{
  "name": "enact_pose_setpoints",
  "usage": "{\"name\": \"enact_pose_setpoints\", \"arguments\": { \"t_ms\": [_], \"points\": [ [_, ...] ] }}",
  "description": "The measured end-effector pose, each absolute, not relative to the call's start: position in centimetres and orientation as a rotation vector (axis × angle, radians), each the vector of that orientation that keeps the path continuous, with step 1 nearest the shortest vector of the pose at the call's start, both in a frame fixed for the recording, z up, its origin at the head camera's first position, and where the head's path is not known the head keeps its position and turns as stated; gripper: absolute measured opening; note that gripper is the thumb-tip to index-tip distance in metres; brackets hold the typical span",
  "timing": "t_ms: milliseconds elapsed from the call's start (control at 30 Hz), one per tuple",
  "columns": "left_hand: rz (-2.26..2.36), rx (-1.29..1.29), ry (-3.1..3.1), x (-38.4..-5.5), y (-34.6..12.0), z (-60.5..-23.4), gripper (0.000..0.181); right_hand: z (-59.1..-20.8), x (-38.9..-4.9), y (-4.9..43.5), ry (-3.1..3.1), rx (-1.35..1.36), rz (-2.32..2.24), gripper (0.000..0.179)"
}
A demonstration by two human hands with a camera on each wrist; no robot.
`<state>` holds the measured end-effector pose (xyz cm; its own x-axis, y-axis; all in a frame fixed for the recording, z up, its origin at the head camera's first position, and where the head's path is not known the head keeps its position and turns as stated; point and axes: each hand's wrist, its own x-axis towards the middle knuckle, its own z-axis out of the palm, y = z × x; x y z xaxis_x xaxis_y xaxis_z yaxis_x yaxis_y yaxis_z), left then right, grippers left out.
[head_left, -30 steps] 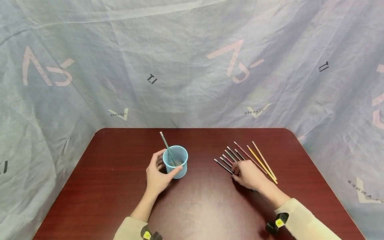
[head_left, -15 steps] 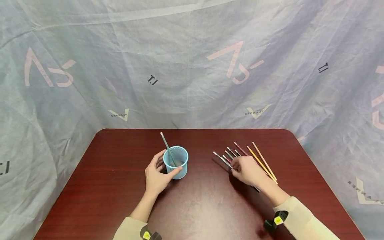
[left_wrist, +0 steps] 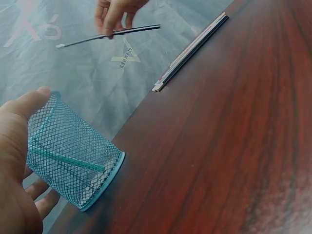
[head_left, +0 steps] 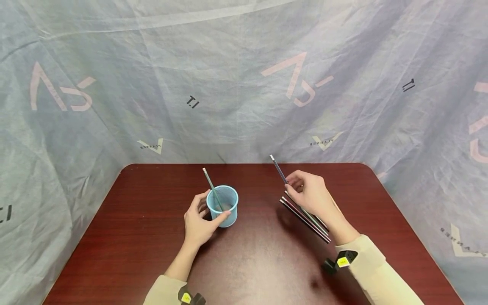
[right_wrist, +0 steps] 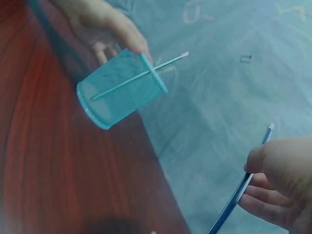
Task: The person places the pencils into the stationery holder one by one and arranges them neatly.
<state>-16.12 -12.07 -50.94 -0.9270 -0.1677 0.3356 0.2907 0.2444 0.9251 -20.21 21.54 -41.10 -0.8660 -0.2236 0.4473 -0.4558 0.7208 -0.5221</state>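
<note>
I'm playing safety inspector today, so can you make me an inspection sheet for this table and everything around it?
Surface: reddish-brown table with wood grain and a pale shine in the near middle.
Job's things: light blue mesh cup with one green pencil leaning in it; dark pencil held raised; several loose pencils on the table, exact number partly hidden.
Clutter: nothing seen.
Left hand: grips the mesh cup.
Right hand: pinches the dark pencil.
Cables: nothing seen.
Surroundings: wrinkled grey fabric with printed letters behind; black devices with yellow labels on both wrists.
</note>
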Motion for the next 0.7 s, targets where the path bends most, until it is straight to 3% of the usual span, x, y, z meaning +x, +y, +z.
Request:
{"name": "enact_pose_setpoints", "arguments": {
  "t_ms": [700],
  "points": [
    [-1.718, -0.13, -2.18, -16.2, -12.1, -50.6, 0.074, -38.3, -21.8, 16.4, -2.413, 0.56, 1.095, 0.01]
  ]
}}
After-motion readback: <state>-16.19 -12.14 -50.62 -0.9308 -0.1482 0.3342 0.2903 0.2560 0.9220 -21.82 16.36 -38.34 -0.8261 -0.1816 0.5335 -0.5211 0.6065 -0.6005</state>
